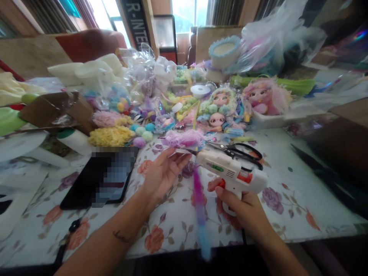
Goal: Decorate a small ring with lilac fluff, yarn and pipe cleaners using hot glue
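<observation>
Glue gun (227,170), in the head view, is sitting in the right hand (247,209), whose grip is wrapping the handle. Left of the gun, the left hand (163,170) is facing palm-up — whether it is pinching anything, I cannot tell. Good gluing is probably depending on keeping fingertips — and the ribbon (199,193) hanging below — clear of the nozzle (193,152).

A flat black tablet (79,182) lies on a white tablecloth with orange and purple flowers (175,207). Behind it sit a brown cardboard box (47,110) and fluffy yellow yarn (110,136). Farther back is a bright glass window (186,15).
</observation>
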`<state>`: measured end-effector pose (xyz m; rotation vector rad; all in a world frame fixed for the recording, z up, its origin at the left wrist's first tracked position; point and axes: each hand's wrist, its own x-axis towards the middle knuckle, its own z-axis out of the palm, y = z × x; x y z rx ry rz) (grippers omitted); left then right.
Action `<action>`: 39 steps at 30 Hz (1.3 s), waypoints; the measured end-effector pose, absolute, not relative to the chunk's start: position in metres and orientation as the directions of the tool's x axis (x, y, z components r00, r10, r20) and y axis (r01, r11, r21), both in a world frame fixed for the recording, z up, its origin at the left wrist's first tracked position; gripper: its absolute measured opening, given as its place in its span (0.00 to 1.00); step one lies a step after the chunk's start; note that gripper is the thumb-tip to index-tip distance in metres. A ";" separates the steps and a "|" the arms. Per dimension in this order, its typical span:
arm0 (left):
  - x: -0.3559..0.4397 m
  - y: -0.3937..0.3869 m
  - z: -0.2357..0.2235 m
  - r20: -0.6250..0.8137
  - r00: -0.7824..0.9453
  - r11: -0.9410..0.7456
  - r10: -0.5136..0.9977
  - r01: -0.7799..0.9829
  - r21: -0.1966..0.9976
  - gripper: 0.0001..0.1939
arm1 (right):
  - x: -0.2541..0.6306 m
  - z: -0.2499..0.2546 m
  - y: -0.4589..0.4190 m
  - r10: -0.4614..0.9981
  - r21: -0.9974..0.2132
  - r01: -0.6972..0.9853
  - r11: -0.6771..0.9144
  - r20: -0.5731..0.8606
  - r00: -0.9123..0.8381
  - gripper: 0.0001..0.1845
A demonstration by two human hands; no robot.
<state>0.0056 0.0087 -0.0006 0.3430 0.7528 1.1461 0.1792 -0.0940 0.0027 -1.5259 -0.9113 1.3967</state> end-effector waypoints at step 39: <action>0.006 0.003 -0.008 -0.293 0.308 0.425 0.905 -0.665 0.615 0.04 | 0.179 0.000 -0.095 0.931 -0.934 -0.007 -0.358 -0.358 0.075 0.16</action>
